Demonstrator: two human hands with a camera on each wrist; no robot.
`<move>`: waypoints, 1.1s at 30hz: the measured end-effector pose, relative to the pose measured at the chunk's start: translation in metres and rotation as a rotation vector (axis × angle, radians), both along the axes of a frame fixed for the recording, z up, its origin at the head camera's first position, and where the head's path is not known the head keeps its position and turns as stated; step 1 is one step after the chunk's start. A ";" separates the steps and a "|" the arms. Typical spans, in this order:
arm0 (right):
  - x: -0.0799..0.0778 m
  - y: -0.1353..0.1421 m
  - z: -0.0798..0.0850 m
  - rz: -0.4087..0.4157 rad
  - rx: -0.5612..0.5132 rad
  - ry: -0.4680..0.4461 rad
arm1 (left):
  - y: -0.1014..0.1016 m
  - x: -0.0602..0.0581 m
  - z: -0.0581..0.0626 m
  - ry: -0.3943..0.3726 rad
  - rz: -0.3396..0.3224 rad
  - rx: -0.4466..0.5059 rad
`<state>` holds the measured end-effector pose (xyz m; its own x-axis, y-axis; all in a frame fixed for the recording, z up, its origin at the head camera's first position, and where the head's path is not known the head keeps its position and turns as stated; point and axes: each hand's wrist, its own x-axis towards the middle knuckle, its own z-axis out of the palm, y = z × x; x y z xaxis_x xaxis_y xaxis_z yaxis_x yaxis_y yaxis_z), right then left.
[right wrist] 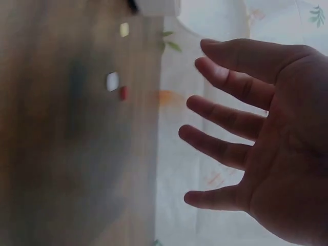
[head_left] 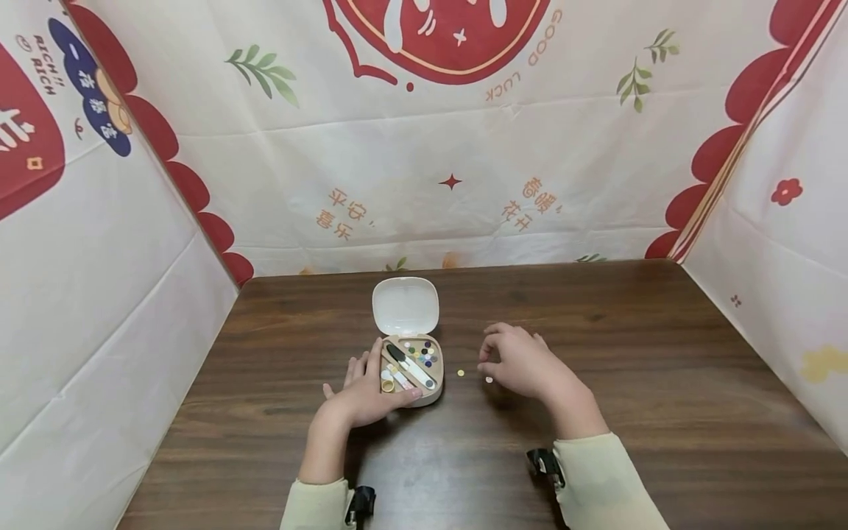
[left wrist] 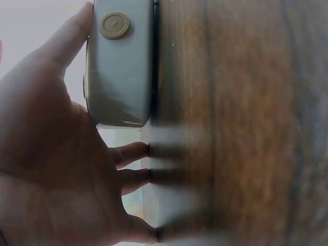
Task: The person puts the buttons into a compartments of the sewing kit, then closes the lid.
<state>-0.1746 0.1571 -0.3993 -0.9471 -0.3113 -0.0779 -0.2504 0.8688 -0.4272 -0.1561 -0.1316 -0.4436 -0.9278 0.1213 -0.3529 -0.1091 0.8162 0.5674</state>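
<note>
A small sewing box [head_left: 430,394] stands on the table with its white lid [head_left: 405,305] flipped up at the back. In its compartments lie several small coloured buttons [head_left: 427,352], a long black-and-white tool [head_left: 414,366] and a gold ring-like piece [head_left: 387,386]. My left hand [head_left: 363,397] rests against the box, index finger along the left rim and thumb at the front edge, its other fingertips spread down to the table. To the right, my right hand [head_left: 526,362] hovers with loosely bent fingers and nothing between them. Close by lie a yellow button [head_left: 460,373] and a white button [head_left: 489,380].
A red button [right wrist: 123,93] lies beside the white one in the right wrist view. The dark wooden table [head_left: 636,383] extends to both sides. Printed white cloth [head_left: 411,154] closes off the back and both sides.
</note>
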 end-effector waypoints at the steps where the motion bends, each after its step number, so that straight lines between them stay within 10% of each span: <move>1: 0.004 0.002 -0.004 -0.008 -0.004 -0.014 | -0.001 0.000 0.000 0.004 0.000 -0.001; 33: -0.001 0.013 -0.034 0.012 0.005 -0.095 | -0.001 -0.009 -0.016 -0.004 -0.003 -0.018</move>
<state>-0.1756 0.1702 -0.4331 -0.9317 -0.3216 -0.1692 -0.2189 0.8684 -0.4449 -0.1651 -0.1322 -0.4598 -0.9261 0.1175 -0.3585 -0.1090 0.8264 0.5524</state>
